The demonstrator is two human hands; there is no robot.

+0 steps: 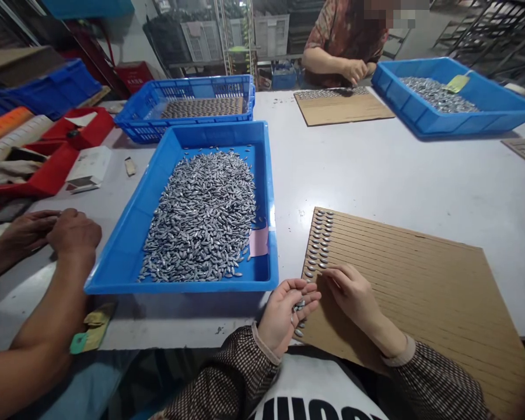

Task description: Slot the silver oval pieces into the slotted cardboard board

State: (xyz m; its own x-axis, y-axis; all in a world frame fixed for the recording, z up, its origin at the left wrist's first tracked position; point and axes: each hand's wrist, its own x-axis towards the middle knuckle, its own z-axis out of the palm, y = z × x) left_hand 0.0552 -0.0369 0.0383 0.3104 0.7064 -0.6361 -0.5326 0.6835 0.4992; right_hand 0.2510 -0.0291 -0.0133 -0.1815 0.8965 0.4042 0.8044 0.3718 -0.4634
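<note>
My left hand [284, 315] is cupped palm up near the left edge of a cardboard sheet [420, 286], holding several small grey spindle-shaped metal pieces [299, 305]. Over the sheet, my right hand [352, 294] is closed in a pinch, its fingertips close to the lower end of the second column; whatever is between them is hidden. Thin parallel slits cross the cardboard, and metal pieces [326, 240] sit along its left side in two columns. My left hand covers part of the outer column. Left of my hands stands a blue tray [179, 286] with a large heap of the same pieces.
At the left are another person's hands [72, 233] and red bins [48, 175]. A blue crate [144, 125] stands behind the tray. Across the table [328, 169], a person [332, 61] works at another cardboard sheet [345, 111], beside a second blue tray [464, 125].
</note>
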